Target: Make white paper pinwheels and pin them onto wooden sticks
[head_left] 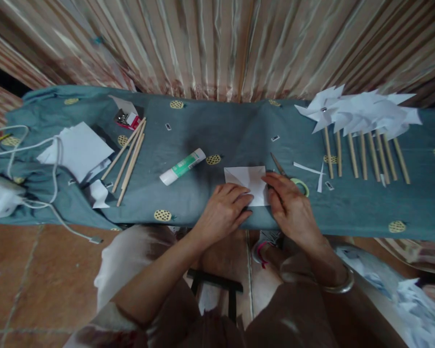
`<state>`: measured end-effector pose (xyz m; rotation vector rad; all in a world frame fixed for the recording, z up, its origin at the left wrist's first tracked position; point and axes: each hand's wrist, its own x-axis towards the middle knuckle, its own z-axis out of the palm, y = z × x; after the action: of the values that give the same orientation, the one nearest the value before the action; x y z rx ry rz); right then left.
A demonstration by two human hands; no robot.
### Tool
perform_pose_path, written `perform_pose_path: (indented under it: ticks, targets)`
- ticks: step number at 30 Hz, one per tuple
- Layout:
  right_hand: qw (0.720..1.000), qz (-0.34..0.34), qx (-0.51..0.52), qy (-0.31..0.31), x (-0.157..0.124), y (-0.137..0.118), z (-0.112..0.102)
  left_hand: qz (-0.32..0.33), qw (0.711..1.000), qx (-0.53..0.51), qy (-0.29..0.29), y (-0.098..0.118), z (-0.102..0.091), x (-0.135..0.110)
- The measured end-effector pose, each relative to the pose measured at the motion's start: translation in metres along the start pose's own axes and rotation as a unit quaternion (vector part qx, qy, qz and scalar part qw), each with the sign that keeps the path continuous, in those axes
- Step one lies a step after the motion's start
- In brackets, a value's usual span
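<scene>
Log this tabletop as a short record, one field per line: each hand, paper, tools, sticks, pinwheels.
Left hand: fingers over the paper
Right hand: at the paper's right edge; grip unclear
Paper: white, flat, creased, partly covered by both hands
Scissors: partly hidden by the right hand
Glue stick: lying left of the paper
Loose sticks: left of the glue stick, beside an open box of small metal pieces
Stacked sheets: left of the loose sticks
Pinwheels: white, overlapping, on sticks, at right
</scene>
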<state>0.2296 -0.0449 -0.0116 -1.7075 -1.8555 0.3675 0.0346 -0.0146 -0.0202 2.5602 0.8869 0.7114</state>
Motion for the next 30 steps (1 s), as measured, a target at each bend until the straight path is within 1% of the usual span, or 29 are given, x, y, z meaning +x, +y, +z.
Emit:
perform_pose_path:
  ticks: [3,6,11,14,18,20,24,27,30]
  targets:
    - [1.0,0.004,0.0,-0.007,0.001,-0.001,-0.003,0.012,0.999,0.03,-0.007,-0.002,-0.001,0.003]
    - [1.0,0.011,0.001,-0.017,0.002,-0.001,-0.006,0.028,0.998,0.051,0.005,-0.001,0.0,0.003]
    - [0.999,0.017,0.025,-0.034,0.001,0.002,-0.011,0.047,0.997,0.052,0.021,-0.001,0.0,0.001]
    - [0.996,0.024,0.064,-0.049,-0.001,0.004,-0.017,0.05,0.997,0.042,0.042,0.0,-0.004,0.0]
    - [0.984,0.039,0.14,-0.099,-0.005,0.007,-0.025,0.053,0.996,0.032,0.06,0.001,-0.01,-0.005]
    - [0.978,0.043,0.164,-0.12,-0.006,0.007,-0.027,0.05,0.997,0.026,0.054,0.002,-0.012,-0.008]
    - [0.966,0.049,0.203,-0.149,-0.007,0.004,-0.026,0.037,0.999,0.005,0.022,0.003,-0.013,-0.013]
    - [0.961,0.058,0.227,-0.146,-0.006,0.0,-0.021,0.029,1.0,-0.007,0.007,0.003,-0.013,-0.013]
    - [0.962,0.06,0.229,-0.134,-0.005,-0.004,-0.017,0.025,1.0,-0.011,0.0,0.004,-0.013,-0.014]
